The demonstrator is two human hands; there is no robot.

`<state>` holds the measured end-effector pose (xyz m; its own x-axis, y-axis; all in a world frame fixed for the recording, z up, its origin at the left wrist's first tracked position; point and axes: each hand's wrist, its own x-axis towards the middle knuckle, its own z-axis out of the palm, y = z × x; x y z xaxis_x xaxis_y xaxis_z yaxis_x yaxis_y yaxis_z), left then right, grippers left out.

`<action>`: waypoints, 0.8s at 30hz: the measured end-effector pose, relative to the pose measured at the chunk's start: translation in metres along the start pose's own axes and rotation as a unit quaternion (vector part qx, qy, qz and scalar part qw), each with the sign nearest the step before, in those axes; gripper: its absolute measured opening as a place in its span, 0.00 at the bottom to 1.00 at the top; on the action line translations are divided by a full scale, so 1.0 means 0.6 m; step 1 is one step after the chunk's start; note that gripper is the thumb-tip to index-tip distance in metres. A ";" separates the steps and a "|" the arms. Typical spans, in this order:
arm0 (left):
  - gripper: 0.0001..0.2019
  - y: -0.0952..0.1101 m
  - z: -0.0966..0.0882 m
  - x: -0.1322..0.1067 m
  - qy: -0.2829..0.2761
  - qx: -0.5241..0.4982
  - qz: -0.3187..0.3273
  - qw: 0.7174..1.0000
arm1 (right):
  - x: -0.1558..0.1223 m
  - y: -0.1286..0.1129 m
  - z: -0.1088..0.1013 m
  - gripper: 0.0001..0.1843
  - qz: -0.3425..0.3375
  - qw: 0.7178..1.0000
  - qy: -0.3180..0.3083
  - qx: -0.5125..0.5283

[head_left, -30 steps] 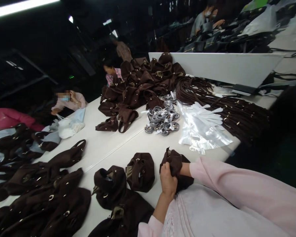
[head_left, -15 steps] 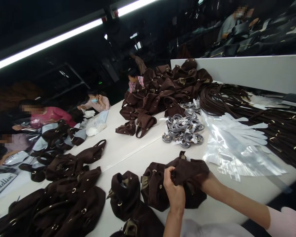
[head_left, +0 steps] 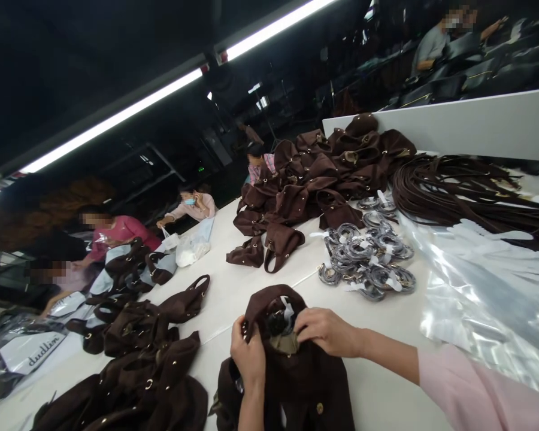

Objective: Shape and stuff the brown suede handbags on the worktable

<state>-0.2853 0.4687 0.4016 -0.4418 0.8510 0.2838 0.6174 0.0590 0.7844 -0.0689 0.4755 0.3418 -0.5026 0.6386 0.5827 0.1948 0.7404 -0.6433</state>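
Observation:
A dark brown suede bag [head_left: 296, 371] stands in front of me on the white table [head_left: 233, 287], its mouth open upward. My left hand [head_left: 248, 353] grips the left rim of the opening, fingers closed on the fabric. My right hand [head_left: 327, 330] reaches in from the right and pinches the opposite rim, over the tan lining and white paper showing inside. The bag's handle arches above the opening.
More brown bags [head_left: 135, 371] lie piled at the left and a larger heap [head_left: 318, 173] at the back. Coiled grey chains [head_left: 363, 257], clear plastic bags [head_left: 485, 287] and brown straps [head_left: 467, 185] lie to the right. Several people sit along the far left.
The view has swung up and left. The bag was pulled closer and turned upright, and both hands now hold its opening apart, where before they clutched it bunched up.

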 end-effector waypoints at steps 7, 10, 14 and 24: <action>0.14 -0.196 -0.018 -0.003 0.118 0.092 -0.177 0.973 | 0.070 0.179 0.037 0.23 0.246 0.956 -0.021 -0.157; 0.19 -0.231 -0.001 0.002 0.180 0.089 -0.203 0.959 | 0.144 0.278 0.063 0.29 0.256 0.944 -0.067 -0.196; 0.19 -0.259 0.028 0.034 0.166 0.137 -0.106 0.971 | 0.255 0.379 0.115 0.29 0.279 0.919 -0.129 -0.247; 0.24 -0.368 0.036 -0.006 0.051 0.180 -0.126 0.974 | 0.221 0.386 0.121 0.10 0.339 0.890 -0.144 -0.269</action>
<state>-0.4062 0.4637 0.2155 -0.6602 0.7307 0.1739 0.6608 0.4551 0.5968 -0.1516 0.7166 0.2343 -0.2960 0.9539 -0.0491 0.8715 0.2487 -0.4226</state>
